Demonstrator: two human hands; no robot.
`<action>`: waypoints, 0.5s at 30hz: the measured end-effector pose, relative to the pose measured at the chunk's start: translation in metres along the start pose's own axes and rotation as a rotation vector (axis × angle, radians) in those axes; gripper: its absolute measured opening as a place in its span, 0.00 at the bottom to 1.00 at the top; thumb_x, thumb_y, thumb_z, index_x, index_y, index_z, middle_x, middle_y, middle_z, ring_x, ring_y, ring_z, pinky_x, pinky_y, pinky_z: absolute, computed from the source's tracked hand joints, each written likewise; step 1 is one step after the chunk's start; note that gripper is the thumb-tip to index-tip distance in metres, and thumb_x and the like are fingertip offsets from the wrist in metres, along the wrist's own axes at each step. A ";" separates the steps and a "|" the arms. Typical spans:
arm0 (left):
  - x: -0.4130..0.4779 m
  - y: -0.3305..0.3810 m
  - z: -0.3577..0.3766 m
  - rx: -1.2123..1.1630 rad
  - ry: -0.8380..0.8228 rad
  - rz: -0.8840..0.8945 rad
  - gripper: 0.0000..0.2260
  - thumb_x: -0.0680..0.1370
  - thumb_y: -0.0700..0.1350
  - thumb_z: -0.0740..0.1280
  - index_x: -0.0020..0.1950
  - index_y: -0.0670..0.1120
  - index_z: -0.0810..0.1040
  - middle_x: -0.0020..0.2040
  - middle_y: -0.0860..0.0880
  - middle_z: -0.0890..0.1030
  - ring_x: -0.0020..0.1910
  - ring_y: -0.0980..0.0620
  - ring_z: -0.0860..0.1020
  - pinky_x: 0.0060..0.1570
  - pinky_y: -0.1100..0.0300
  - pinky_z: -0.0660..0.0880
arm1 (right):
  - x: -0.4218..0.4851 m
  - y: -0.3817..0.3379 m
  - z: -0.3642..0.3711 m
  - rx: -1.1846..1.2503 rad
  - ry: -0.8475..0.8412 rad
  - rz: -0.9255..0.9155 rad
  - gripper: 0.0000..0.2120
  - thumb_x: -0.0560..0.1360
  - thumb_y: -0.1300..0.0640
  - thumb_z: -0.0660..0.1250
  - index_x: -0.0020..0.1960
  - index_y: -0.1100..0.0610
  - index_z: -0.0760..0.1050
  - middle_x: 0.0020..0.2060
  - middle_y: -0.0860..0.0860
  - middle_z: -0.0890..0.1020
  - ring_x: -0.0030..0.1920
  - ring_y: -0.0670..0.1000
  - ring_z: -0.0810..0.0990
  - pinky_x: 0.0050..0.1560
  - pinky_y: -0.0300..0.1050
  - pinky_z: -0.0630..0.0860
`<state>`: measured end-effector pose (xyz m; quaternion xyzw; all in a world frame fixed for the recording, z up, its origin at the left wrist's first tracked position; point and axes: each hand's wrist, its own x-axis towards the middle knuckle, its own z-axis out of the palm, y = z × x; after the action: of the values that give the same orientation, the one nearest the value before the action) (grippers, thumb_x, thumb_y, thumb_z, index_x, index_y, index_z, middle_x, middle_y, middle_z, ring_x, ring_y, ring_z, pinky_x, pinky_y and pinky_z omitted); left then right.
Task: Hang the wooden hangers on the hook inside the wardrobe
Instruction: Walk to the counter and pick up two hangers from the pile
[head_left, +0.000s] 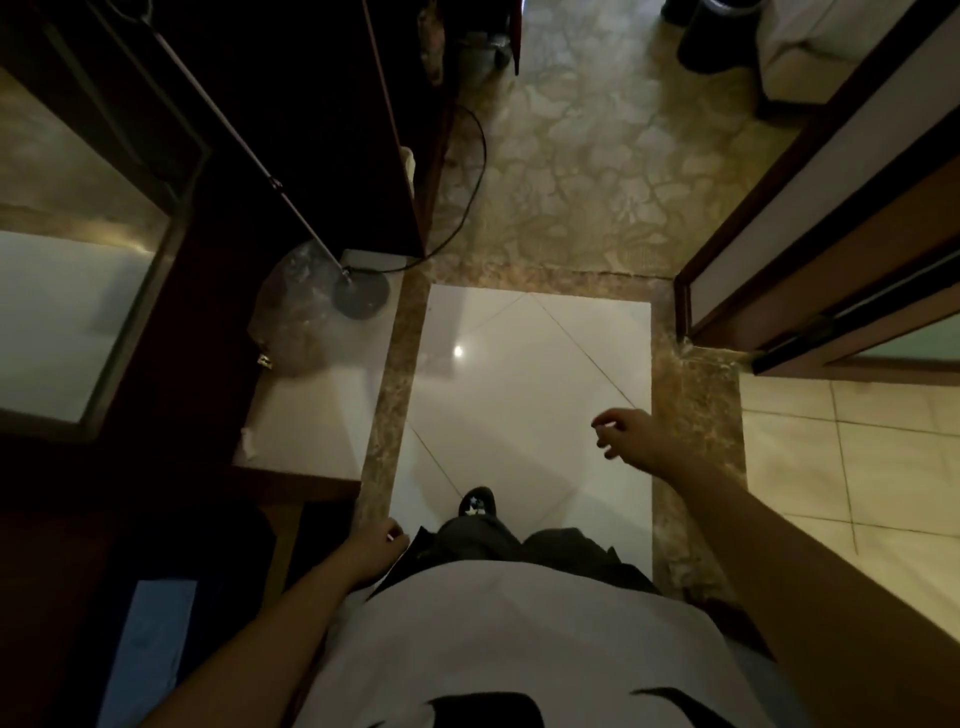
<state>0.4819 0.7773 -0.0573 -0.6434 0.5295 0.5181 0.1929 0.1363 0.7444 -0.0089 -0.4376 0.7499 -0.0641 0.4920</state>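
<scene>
White shirt (509, 649) fills bottom of view, black shoe (478, 503) below it on pale floor tile (530, 374). Left hand (375, 552) hangs by hip, fingers loosely curled, nothing in them. Right hand (631, 436) held out over tile, fingers relaxed and slightly apart, also holding nothing. No wooden hangers in view, wardrobe hook neither (dark wooden cabinet (322, 130) at left is maybe wardrobe). Judgement: hangers likely stiff, light, smooth; best grip at neck, leaving top curve free for hanging.
</scene>
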 end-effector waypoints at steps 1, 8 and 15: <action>0.005 0.006 -0.012 -0.011 -0.005 0.015 0.08 0.80 0.47 0.58 0.52 0.43 0.73 0.49 0.43 0.74 0.47 0.48 0.73 0.43 0.60 0.68 | 0.009 -0.014 -0.008 0.018 0.020 -0.021 0.14 0.79 0.59 0.58 0.61 0.62 0.73 0.49 0.59 0.79 0.45 0.54 0.79 0.38 0.37 0.73; 0.037 0.057 -0.071 -0.138 -0.019 0.038 0.09 0.80 0.44 0.58 0.40 0.45 0.71 0.39 0.46 0.75 0.40 0.51 0.74 0.43 0.59 0.72 | 0.054 -0.044 -0.049 0.089 0.052 -0.004 0.13 0.79 0.60 0.58 0.61 0.63 0.73 0.46 0.56 0.79 0.45 0.54 0.79 0.38 0.38 0.72; 0.099 0.161 -0.130 -0.097 -0.006 0.088 0.08 0.80 0.44 0.59 0.47 0.43 0.74 0.44 0.43 0.76 0.43 0.47 0.75 0.44 0.57 0.72 | 0.091 0.010 -0.084 0.088 -0.013 0.262 0.13 0.79 0.63 0.57 0.61 0.67 0.72 0.46 0.59 0.77 0.38 0.49 0.76 0.32 0.34 0.70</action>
<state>0.3908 0.5670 -0.0448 -0.6264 0.5312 0.5530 0.1402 0.0517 0.6575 -0.0334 -0.3143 0.7939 -0.0295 0.5197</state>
